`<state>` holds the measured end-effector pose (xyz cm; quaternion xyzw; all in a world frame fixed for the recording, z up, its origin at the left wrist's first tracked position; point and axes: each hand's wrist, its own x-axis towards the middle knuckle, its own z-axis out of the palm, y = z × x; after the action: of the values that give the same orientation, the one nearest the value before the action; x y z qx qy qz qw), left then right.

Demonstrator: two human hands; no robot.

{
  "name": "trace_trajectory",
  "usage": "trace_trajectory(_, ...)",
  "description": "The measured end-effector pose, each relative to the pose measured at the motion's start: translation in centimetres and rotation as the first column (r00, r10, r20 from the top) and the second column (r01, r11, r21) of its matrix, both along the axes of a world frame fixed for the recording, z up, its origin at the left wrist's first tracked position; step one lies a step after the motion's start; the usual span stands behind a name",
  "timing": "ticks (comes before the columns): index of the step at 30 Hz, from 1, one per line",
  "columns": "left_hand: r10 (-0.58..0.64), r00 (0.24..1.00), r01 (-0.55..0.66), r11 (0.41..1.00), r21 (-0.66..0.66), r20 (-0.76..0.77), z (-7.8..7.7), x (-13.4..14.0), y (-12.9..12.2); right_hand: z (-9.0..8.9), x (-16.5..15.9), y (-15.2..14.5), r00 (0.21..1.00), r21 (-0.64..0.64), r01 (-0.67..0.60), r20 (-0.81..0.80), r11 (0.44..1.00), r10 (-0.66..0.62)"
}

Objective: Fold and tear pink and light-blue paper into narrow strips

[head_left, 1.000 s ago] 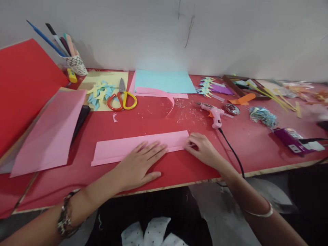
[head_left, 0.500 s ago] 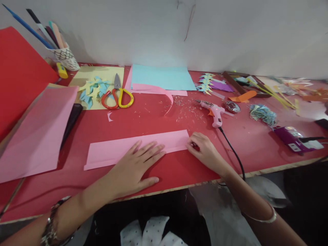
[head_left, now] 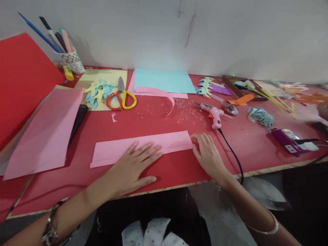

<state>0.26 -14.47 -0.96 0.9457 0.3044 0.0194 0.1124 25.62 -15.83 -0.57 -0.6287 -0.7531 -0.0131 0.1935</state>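
Resting left hand [head_left: 131, 169] on the pink strip [head_left: 167, 141], toward 7 o'clock from centre, with fingers slightly apart; curling right hand [head_left: 209, 160] by its 3 o'clock end, cannot tell whether pinching. Seemingly folded along the 6 o'clock edge; flat elsewhere, so probably early on.

Craft wkspace: red tbl [head_left: 169, 171] by wall [head_left: 159, 34] w/ glue gun [head_left: 216, 116], scissors [head_left: 121, 89], col. sheets [head_left: 164, 80], paper bits [head_left: 97, 93], pen cup [head_left: 72, 62].

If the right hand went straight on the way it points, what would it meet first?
Probably the pink paper strip, whose right end lies just ahead of the right hand; whether they already touch is unclear.
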Motion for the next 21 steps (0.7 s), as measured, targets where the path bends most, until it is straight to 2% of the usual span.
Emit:
trace_trajectory(2,0.006,1.0,-0.006,1.0,-0.014,-0.011,0.0,0.1,0.0,0.2,-1.2,-0.7,0.991,0.011,-0.051,0.127,0.999,0.049)
trace_trajectory(3,0.009,1.0,-0.009,1.0,-0.02,-0.015,0.1,0.1,0.0,0.3,-2.0,-1.1,0.978,-0.005,-0.125,0.168,0.992,0.124)
trace_trajectory(6,0.016,1.0,-0.017,1.0,-0.021,-0.011,0.1,0.2,-0.1,0.2,-4.2,-2.4,0.894,-0.12,-0.376,0.214,0.919,0.394)
trace_trajectory(8,0.022,1.0,-0.022,1.0,-0.013,-0.001,0.0,0.2,-0.1,0.0,-5.2,-3.0,0.862,-0.186,-0.432,0.203,0.883,0.464)
trace_trajectory(12,0.015,0.999,-0.016,1.0,0.012,0.034,-0.1,0.1,-0.1,-0.2,-5.3,-3.5,0.892,-0.236,-0.364,0.192,0.901,0.41)
trace_trajectory(21,0.006,0.999,-0.009,0.997,0.077,0.04,-0.3,-1.1,0.2,-0.6,-2.4,-4.0,0.927,-0.243,-0.236,0.232,0.941,0.293)
